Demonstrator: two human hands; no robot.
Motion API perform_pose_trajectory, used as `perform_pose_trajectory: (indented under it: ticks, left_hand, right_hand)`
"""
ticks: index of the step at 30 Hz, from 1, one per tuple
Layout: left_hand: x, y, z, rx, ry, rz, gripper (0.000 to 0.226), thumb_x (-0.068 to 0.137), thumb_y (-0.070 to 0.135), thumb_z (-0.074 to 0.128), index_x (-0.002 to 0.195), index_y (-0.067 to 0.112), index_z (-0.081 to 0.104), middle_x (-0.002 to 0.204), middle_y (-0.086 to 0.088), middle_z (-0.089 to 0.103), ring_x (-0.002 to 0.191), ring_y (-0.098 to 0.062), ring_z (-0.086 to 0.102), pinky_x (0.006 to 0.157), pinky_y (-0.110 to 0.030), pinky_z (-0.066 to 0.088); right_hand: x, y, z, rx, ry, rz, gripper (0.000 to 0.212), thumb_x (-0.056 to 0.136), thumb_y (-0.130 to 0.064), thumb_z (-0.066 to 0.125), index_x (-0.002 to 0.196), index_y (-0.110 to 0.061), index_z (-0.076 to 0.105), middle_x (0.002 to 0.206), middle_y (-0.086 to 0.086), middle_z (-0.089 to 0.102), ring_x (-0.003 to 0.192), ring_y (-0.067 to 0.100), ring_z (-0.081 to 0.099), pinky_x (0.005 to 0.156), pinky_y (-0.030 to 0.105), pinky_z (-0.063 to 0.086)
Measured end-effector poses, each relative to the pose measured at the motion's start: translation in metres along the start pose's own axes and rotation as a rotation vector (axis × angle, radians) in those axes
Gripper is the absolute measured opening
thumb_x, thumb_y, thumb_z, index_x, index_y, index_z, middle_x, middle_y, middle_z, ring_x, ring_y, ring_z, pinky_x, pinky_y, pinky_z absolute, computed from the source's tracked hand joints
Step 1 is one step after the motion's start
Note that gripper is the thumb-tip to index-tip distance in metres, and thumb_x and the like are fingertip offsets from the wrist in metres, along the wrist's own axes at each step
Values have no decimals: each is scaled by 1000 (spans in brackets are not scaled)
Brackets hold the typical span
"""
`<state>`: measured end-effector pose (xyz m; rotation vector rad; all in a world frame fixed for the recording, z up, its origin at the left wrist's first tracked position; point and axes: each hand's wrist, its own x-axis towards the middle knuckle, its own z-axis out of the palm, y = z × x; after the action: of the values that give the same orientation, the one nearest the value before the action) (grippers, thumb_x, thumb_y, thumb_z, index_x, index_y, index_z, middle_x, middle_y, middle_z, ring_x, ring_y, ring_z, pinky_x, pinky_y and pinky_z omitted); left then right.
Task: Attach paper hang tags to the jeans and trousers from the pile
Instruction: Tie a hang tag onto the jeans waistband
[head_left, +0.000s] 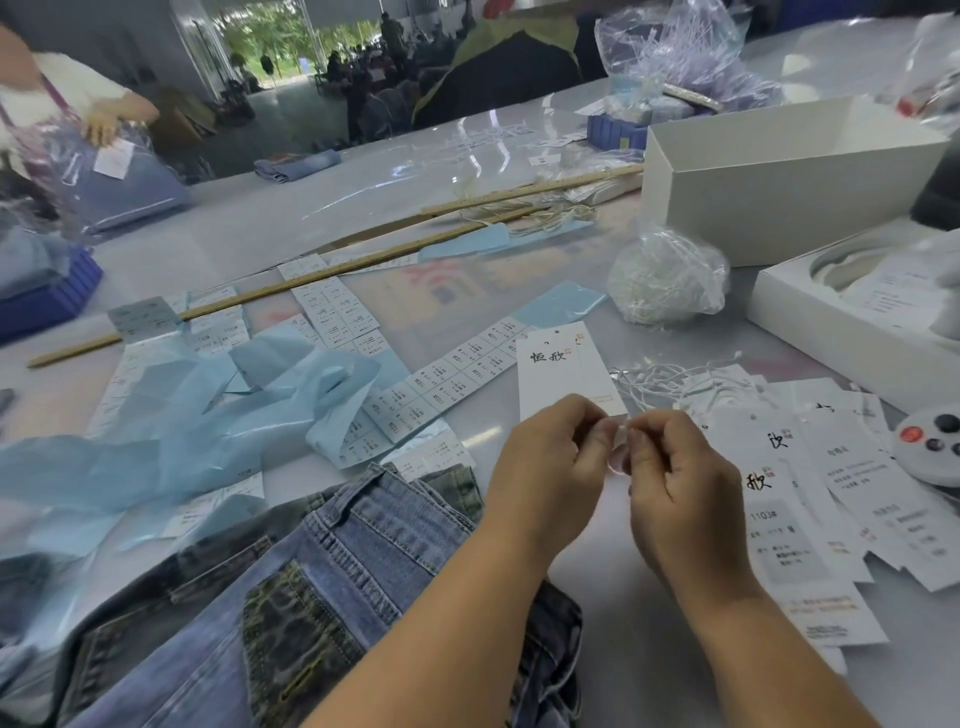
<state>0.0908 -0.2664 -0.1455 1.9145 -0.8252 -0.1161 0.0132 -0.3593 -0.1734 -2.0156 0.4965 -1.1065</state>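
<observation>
A white paper hang tag (561, 371) with black characters stands up from my left hand (545, 467), which pinches its lower edge. My right hand (670, 483) meets the left, fingers curled, pinching a small pale piece between the two hands; what it is I cannot tell. Light blue jeans (332, 582) with dark patterned patches lie on the table below my left forearm. More white hang tags (810, 499) are spread to the right, with a bundle of white strings (670, 382) beside them.
Sheets of small size stickers (447, 379) and blue backing paper (218, 410) lie at left. Long wooden rulers (322, 275) cross the table. White boxes (779, 176) and a clear bag of strings (665, 280) stand at right. Another person (78, 98) works at far left.
</observation>
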Motion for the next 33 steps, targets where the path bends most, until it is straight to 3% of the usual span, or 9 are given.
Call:
perform_pose_trajectory:
  ticks: [3, 7, 10, 14, 19, 25, 27, 29, 33]
  left_hand:
    - [0, -1, -3, 4, 30, -27, 17, 95, 27, 58, 78, 31, 59, 66, 27, 58, 63, 1, 51, 56, -17, 35]
    - [1, -1, -5, -15, 32, -77, 21, 96, 26, 59, 76, 31, 58, 63, 26, 58, 61, 1, 51, 56, -17, 36]
    - [1, 3, -9, 78, -27, -72, 13, 96, 29, 60, 83, 29, 62, 65, 17, 59, 62, -3, 52, 58, -22, 42]
    - [4, 4, -36, 347, -146, -34, 16, 97, 41, 57, 102, 27, 62, 85, 9, 65, 75, -12, 59, 69, -36, 52]
    - [-19, -20, -92, 370, -24, -13, 17, 97, 34, 55, 94, 20, 65, 82, 11, 63, 78, -8, 58, 72, -35, 50]
    - [-64, -45, -110, 485, 136, 69, 28, 94, 34, 54, 77, 12, 61, 86, 2, 58, 88, -19, 51, 84, -37, 42]
    - [-69, -43, -111, 512, 180, 104, 30, 94, 34, 56, 73, 12, 58, 86, 3, 56, 88, -19, 49, 83, -38, 42]
    - [-78, -40, -114, 526, 241, 125, 35, 93, 39, 54, 68, 14, 54, 84, 4, 53, 87, -16, 46, 83, -36, 39]
    - [-102, -33, -121, 587, 469, 3, 38, 84, 49, 57, 58, 24, 46, 90, 12, 48, 92, -11, 38, 81, -26, 20]
  right_hand:
    - [-2, -3, 1, 17, -77, -15, 11, 94, -11, 54, 93, -16, 64, 72, -14, 62, 73, 6, 59, 60, 9, 41]
    - [-2, -1, 0, -63, -137, -2, 10, 93, -13, 60, 89, -18, 67, 60, -19, 53, 64, -3, 55, 55, 8, 38]
    - [-1, 2, 0, -110, -169, 31, 9, 91, -14, 63, 85, -20, 68, 64, -14, 57, 64, 4, 55, 54, 11, 35]
    - [3, 5, 0, -230, -103, 82, 6, 87, -9, 66, 88, -11, 71, 80, 3, 66, 80, 28, 57, 69, 35, 44]
    - [-2, -2, 6, -380, -27, 60, 33, 76, 2, 71, 109, -3, 70, 104, 18, 60, 101, 42, 48, 89, 49, 40]
    - [-19, -35, 11, -194, -173, -186, 12, 79, 0, 73, 88, -8, 73, 85, 3, 64, 86, 23, 54, 77, 34, 45]
    - [-25, -50, 8, 6, -356, -162, 8, 84, -11, 70, 79, -18, 72, 72, -10, 65, 71, 12, 59, 65, 23, 45]
    - [-28, -65, 6, 177, -564, -46, 12, 86, -26, 68, 74, -26, 72, 66, -9, 64, 63, 9, 59, 57, 14, 40]
    - [-35, -79, 3, 183, -742, -31, 6, 78, -37, 74, 74, -32, 73, 76, -5, 55, 66, 14, 56, 59, 15, 37]
